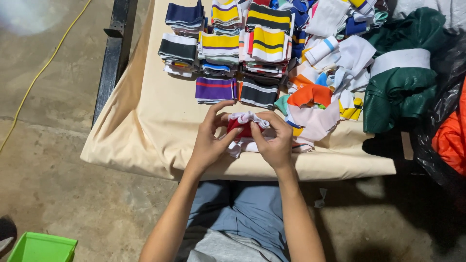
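Red-and-white knit strip point(244, 127), bunched and pinched between both hands at the near middle of the cloth-covered table point(145, 131). Left hand point(209, 140) closed on the strip's left end, thumb pressed on the red part, fingers curled over the top edge. Right hand point(275, 141) gripping the right end, thumb on the red, fingers wrapped behind the white frilled edge. Loose white tail of the same strip hanging below the thumbs, resting on the cloth. At 12 o'clock from the hands, just beyond the fingertips, a purple folded band with red and white stripes point(215, 89) and, beside it, a black band with white stripes point(258, 93). Farther toward 12 o'clock, stacked folded bands point(242, 43) in rows: navy, black and white, yellow with purple, yellow with black, red edges showing. At 2 o'clock, a loose heap of scraps point(318, 97) in orange, pale pink, white, light blue and yellow, its nearest pink piece close to the right hand. At 3 o'clock and beyond, a dark green bundle point(398, 87) wrapped by a plain white band, then black plastic sheeting point(446, 73) and an orange piece point(451, 138) at the far edge. At 8 o'clock, on the concrete floor, a bright green bin point(41, 247); at 10 o'clock, a yellow cord point(43, 68) running across the floor.
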